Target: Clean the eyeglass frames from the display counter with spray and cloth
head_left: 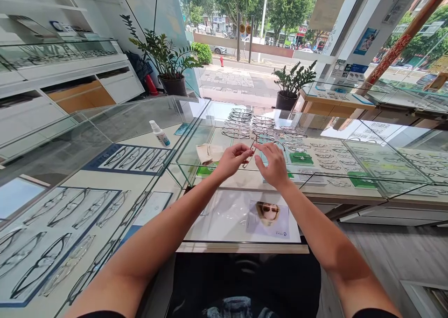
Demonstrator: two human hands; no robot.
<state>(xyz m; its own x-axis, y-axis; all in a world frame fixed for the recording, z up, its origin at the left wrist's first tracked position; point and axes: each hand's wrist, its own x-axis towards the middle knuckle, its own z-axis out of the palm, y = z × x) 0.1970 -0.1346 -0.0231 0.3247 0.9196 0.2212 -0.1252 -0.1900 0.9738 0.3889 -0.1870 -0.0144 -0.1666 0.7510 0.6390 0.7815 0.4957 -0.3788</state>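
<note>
Glass shop counter [241,247]: above it, left hand [235,159] pinches thin glasses [254,143], long axis slanting forward and rightward; right hand [272,162] close, grip unclear.

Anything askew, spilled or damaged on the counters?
No spill or breakage stands out. The crumpled beige cloth beside the left hand looks untidy against the neat rows of glasses. The spray bottle leans in view, possibly just lens distortion. The thin frame in the left hand shows too small to check for damage.

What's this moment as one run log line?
left hand: holding glasses | right hand: fingertips at glasses | cloth: beside left hand | bottle: left of cloth
</note>
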